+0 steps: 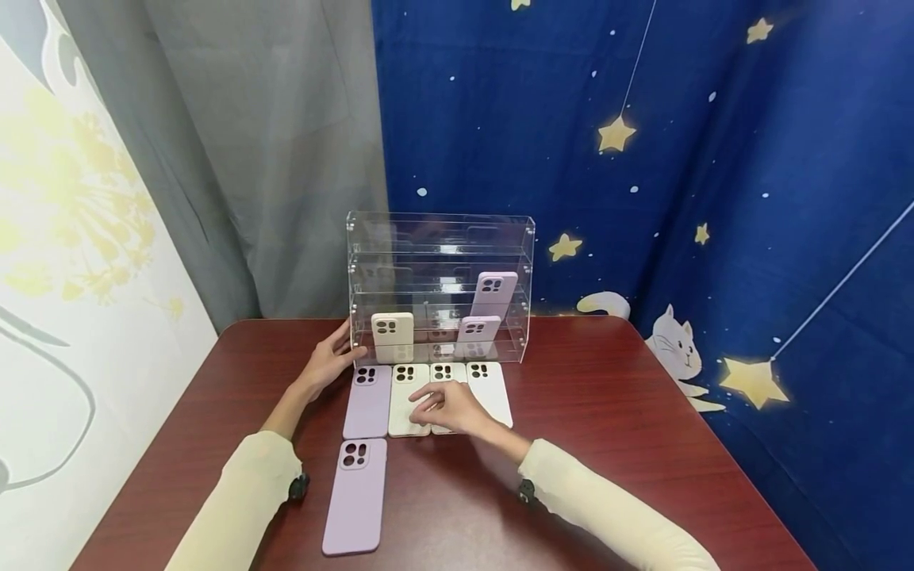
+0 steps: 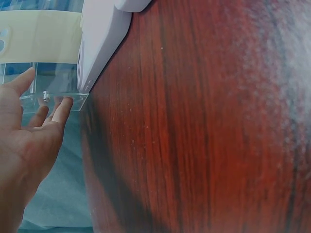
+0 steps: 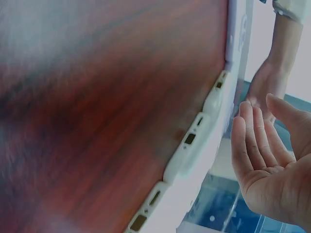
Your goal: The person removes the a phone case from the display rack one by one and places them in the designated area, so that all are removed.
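Observation:
A clear acrylic tiered rack (image 1: 528, 246) stands at the back of the table. My left hand (image 1: 330, 366) touches its lower left side, thumb toward the front; in the left wrist view the fingers (image 2: 62, 112) look fairly straight. On the rack, a cream phone case (image 1: 393, 327) leans at the lower left and two lilac phone cases (image 1: 493, 293) lean at the right, one above the other. Over the row of cases before the rack hovers my right hand (image 1: 455, 407), empty, fingers loosely bent. Beneath it lie three whitish phone cases (image 1: 491, 396), partly hidden.
A lilac phone case (image 1: 367, 412) lies at the row's left end, and another lilac phone case (image 1: 355, 507) lies nearer me. Behind the dark red wooden table (image 1: 607, 444) hang a grey curtain (image 1: 286, 159) and a blue starry curtain (image 1: 500, 119).

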